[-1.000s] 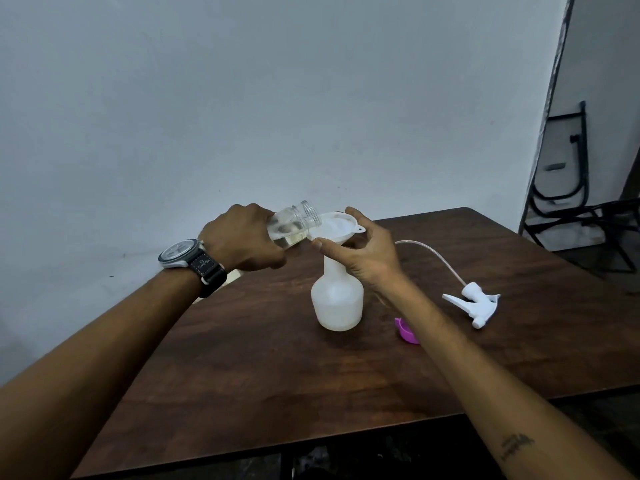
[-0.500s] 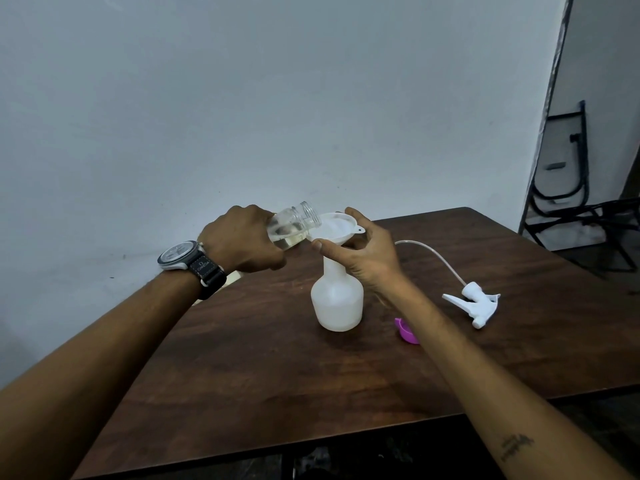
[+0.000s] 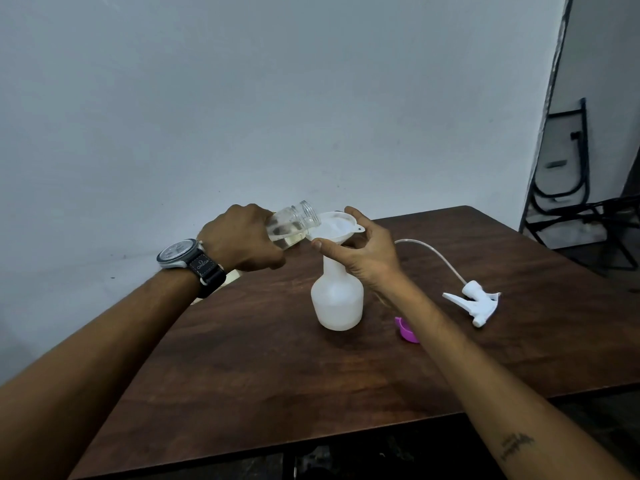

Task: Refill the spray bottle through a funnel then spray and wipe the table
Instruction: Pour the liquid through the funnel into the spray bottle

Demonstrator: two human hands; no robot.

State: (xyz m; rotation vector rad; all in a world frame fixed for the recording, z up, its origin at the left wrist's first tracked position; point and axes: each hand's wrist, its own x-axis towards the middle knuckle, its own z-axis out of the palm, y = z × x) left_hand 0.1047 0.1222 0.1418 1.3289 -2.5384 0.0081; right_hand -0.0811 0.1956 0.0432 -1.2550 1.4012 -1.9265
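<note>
A white spray bottle (image 3: 337, 301) stands upright on the dark wooden table (image 3: 277, 375) with a white funnel (image 3: 334, 227) in its neck. My right hand (image 3: 360, 251) holds the funnel's rim between thumb and fingers. My left hand (image 3: 242, 242) grips a clear glass jar (image 3: 292, 225) with some liquid in it, tilted with its mouth at the funnel's left edge. The white trigger sprayer head (image 3: 476, 303) with its long tube lies on the table to the right.
A purple lid (image 3: 407, 330) lies on the table just behind my right forearm. Something pale (image 3: 231, 276) peeks out behind my left wrist. A grey wall rises behind the table. Black metal folding frames (image 3: 568, 188) lean at the far right.
</note>
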